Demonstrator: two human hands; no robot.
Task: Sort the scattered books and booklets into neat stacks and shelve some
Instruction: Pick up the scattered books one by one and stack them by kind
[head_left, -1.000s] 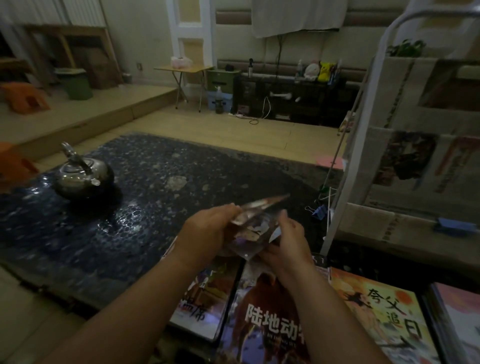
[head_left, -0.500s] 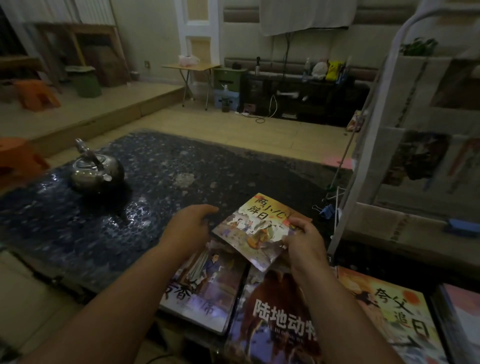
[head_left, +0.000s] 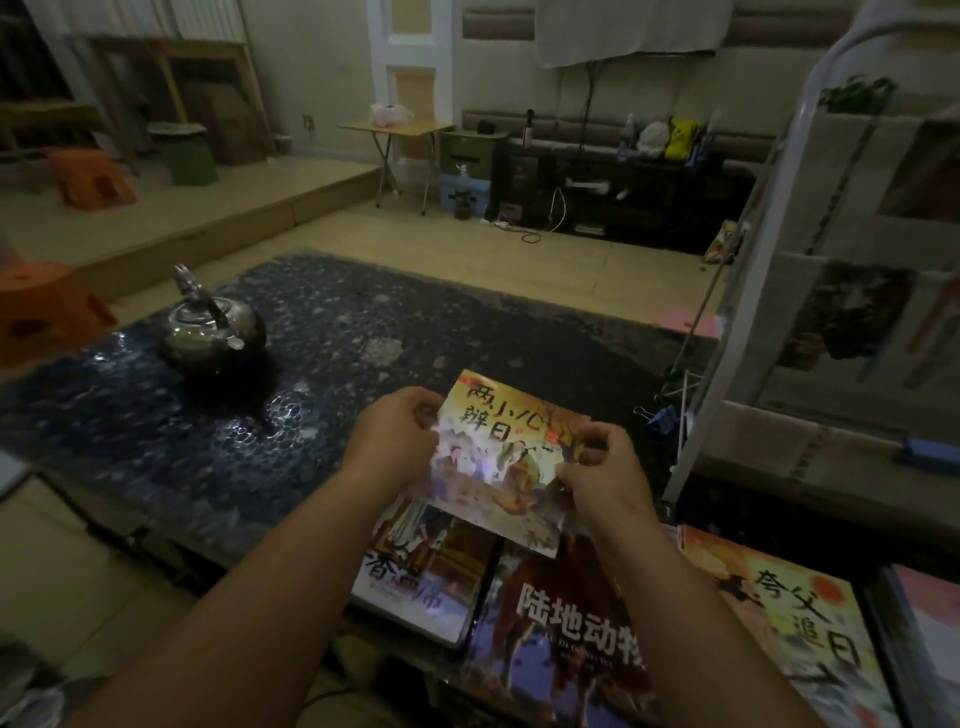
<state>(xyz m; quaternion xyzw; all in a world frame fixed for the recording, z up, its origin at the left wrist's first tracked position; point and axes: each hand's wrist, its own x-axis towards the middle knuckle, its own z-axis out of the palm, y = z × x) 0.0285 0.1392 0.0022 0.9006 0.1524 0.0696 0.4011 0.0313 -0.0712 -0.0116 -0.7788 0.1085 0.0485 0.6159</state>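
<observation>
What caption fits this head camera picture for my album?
Left hand and right hand hold a booklet over books on the dark table.

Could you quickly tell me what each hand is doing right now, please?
Left hand: grips the left edge of the booklet.
Right hand: grips the right edge of the booklet.

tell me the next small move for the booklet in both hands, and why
Probably lay the thin yellow-orange picture booklet, held by left hand and right hand, onto the flat orange-covered booklet at right: their covers look alike.
</observation>
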